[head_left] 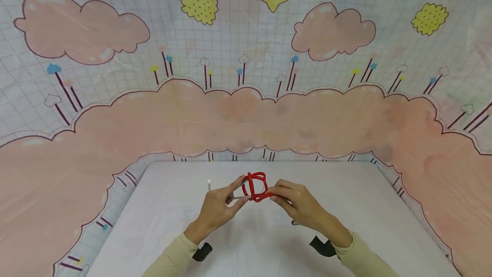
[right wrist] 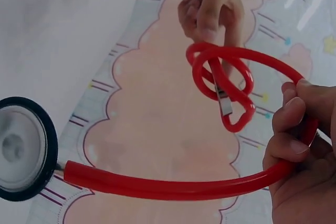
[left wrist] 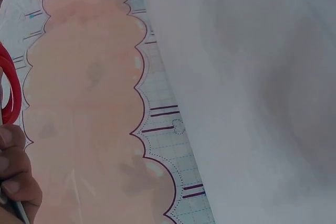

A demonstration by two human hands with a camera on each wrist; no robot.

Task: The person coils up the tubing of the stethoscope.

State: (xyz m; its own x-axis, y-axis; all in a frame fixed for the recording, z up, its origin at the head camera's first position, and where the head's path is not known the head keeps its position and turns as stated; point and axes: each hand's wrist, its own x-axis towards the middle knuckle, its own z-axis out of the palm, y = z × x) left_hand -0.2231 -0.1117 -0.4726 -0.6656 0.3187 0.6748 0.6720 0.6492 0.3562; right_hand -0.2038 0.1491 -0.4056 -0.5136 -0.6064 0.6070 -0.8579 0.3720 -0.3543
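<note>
A stethoscope with red tubing is held up above the table between both hands. Its tubing is looped around the metal ear tubes. My left hand grips those metal tubes, and a white ear tip sticks up behind it. In the left wrist view only some of that hand's fingers show at the left edge. My right hand pinches the tubing to the right of the loops. From it, in the right wrist view, a length of tube runs to the round chest piece, which hangs free.
Below the hands lies a white table. A patterned cloth with pink clouds hangs behind and around it. Black bands are at both wrists.
</note>
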